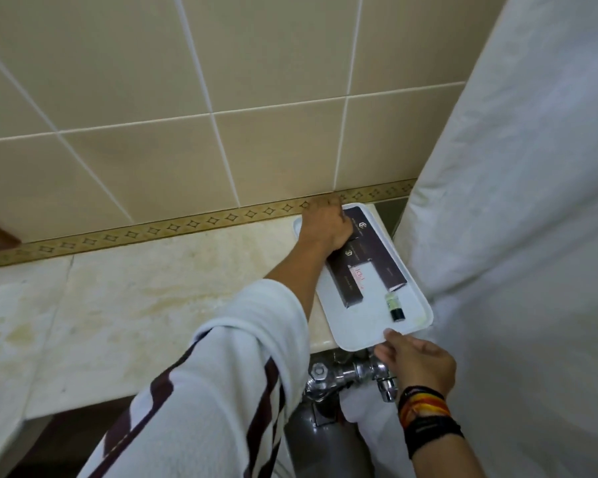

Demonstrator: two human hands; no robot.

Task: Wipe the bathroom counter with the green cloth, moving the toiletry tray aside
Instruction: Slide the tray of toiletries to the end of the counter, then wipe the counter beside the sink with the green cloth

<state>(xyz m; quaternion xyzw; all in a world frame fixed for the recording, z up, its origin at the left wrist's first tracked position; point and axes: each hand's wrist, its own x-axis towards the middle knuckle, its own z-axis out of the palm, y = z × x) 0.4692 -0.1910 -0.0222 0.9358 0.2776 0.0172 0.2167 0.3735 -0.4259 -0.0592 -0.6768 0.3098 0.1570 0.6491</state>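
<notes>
A white toiletry tray (361, 334) lies at the right end of the cream marble counter (152, 305), its near end hanging over the front edge. On it are dark brown boxes (373, 267) and a small green bottle with a black cap (395, 307). My left hand (325, 224), coming out of a white sleeve with dark stripes, is closed over the tray's far end by the wall. My right hand (416, 362), with wristbands, pinches the tray's near edge. No green cloth is in view.
A white shower curtain (515, 201) hangs close against the tray's right side. Beige wall tiles (152, 98) with a patterned border rise behind the counter. Chrome flush pipework (346, 372) sits just below the counter's front edge under the tray.
</notes>
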